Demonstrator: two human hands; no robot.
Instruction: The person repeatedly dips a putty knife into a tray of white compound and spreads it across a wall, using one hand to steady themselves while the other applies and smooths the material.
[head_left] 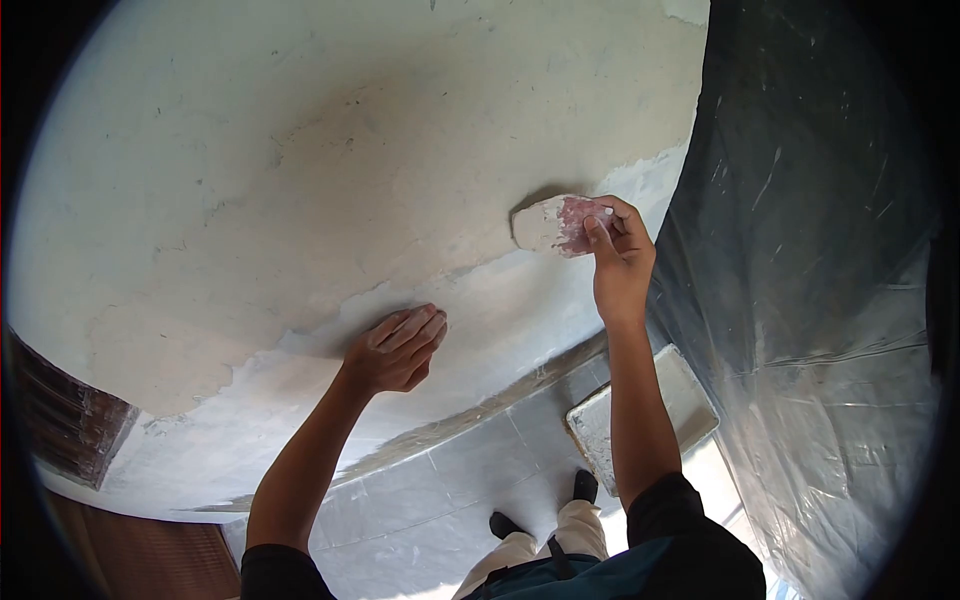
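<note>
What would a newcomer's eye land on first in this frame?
The right hand presses a flat, pink-stained plaster-caked sanding block against the patchy cream plastered wall, right of centre. Lower down, the left hand rests flat on the wall. Dark plastic sheeting hangs along the right, with a plaster-crusted square tray on the floor below.

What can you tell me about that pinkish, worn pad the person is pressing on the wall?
The sanding pad is a small, flat, roughly oblong piece, pale and dusty at its left end and stained reddish pink toward the right. It looks like worn abrasive paper or sponge; which one cannot be told. It lies flat against the plastered wall, casting a thin shadow above. The right hand holds its right end, fingers on top. Nothing else touches it.
</note>
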